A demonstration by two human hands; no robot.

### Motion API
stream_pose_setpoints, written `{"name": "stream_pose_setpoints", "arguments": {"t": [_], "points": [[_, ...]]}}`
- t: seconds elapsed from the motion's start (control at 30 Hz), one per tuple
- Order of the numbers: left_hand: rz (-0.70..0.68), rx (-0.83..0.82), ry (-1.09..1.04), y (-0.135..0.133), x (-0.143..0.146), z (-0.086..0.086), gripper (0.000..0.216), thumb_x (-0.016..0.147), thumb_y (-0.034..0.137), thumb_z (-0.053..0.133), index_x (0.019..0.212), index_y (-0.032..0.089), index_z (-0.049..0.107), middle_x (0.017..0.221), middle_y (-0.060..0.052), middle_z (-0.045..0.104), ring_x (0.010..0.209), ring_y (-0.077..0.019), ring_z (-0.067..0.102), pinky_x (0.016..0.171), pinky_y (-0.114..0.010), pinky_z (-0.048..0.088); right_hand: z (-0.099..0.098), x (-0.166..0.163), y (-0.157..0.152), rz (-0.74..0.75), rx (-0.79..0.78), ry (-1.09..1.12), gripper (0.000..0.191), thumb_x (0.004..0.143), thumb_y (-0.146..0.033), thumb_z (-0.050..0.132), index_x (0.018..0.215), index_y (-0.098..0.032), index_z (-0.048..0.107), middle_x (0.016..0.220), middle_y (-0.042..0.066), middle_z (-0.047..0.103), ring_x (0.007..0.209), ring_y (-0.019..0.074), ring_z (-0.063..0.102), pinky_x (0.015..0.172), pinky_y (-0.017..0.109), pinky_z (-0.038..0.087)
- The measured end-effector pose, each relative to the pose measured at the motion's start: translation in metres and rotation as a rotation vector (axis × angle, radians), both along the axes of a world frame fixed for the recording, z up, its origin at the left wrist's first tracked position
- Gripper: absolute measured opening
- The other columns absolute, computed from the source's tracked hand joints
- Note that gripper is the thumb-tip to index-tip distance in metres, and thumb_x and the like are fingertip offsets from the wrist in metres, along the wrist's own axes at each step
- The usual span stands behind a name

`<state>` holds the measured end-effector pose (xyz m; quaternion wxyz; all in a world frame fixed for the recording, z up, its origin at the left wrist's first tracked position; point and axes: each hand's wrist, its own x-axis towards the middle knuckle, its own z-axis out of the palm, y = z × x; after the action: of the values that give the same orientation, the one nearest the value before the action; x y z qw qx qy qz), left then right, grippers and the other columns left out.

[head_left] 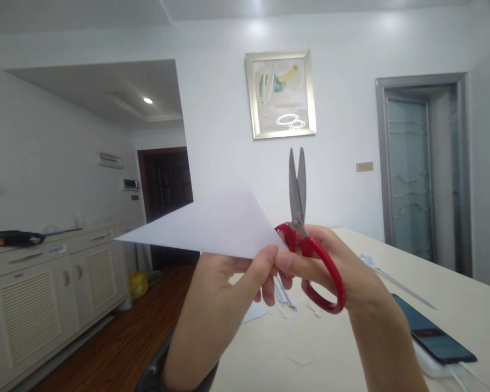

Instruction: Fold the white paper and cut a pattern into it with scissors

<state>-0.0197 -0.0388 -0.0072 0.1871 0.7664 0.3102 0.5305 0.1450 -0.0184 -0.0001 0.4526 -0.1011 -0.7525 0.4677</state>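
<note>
A folded sheet of white paper (212, 226), pointed at its left end, is held up in front of me. My left hand (240, 283) is closed on its lower right edge, thumb on the near side. My right hand (330, 256) has the red-handled scissors (297, 196) hooked around its fingers, blades up and slightly apart. Its thumb and fingers also meet the paper's right corner, close to my left thumb. The blades stand to the right of the paper and do not touch it. Some right fingers are hidden behind the handles.
Below my hands is a pale table (261, 359) with thin rolled paper sticks (285, 296) and small scraps. On the right lie a phone (433, 329) with a cable and a long white stick (404, 286). A cabinet (57, 294) stands left across the wooden floor.
</note>
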Motion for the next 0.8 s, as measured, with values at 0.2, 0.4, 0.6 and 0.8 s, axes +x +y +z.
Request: {"name": "stream_pose_setpoints", "arguments": {"t": [0.2, 0.4, 0.6, 0.8], "points": [[0.047, 0.045, 0.020, -0.003, -0.001, 0.003, 0.043, 0.090, 0.025, 0.049, 0.049, 0.018, 0.058, 0.050, 0.003, 0.060, 0.048, -0.0083, 0.056, 0.050, -0.018, 0.044, -0.001, 0.001, -0.001, -0.065, -0.007, -0.010, 0.023, 0.081, -0.024, 0.069, 0.068, -0.017, 0.051, 0.060, -0.004, 0.047, 0.064, 0.0132, 0.055, 0.060, 0.023, 0.042], [0.118, -0.015, -0.124, -0.006, 0.005, 0.005, 0.031, 0.084, 0.025, 0.054, 0.055, 0.017, 0.059, 0.045, 0.002, 0.057, 0.043, -0.0107, 0.052, 0.044, -0.020, 0.041, 0.000, 0.005, 0.001, -0.069, 0.017, -0.012, 0.015, 0.080, -0.016, 0.070, 0.072, -0.016, 0.057, 0.064, -0.003, 0.055, 0.062, 0.0089, 0.053, 0.058, 0.018, 0.042], [0.134, 0.012, -0.109, -0.008, 0.005, 0.004, 0.035, 0.083, 0.026, 0.054, 0.050, 0.018, 0.056, 0.046, 0.001, 0.057, 0.046, -0.0111, 0.053, 0.046, -0.021, 0.042, 0.000, 0.001, -0.002, -0.086, 0.003, 0.027, 0.017, 0.080, -0.016, 0.069, 0.069, -0.016, 0.057, 0.060, -0.003, 0.055, 0.059, 0.0096, 0.053, 0.056, 0.019, 0.042], [0.003, -0.005, -0.031, -0.008, -0.002, 0.002, 0.033, 0.089, 0.024, 0.048, 0.059, 0.020, 0.061, 0.052, 0.003, 0.060, 0.049, -0.0096, 0.055, 0.053, -0.021, 0.044, 0.001, -0.006, -0.005, -0.066, -0.035, 0.052, 0.018, 0.080, -0.022, 0.070, 0.070, -0.017, 0.056, 0.063, -0.002, 0.054, 0.061, 0.0120, 0.053, 0.060, 0.024, 0.045]]}}
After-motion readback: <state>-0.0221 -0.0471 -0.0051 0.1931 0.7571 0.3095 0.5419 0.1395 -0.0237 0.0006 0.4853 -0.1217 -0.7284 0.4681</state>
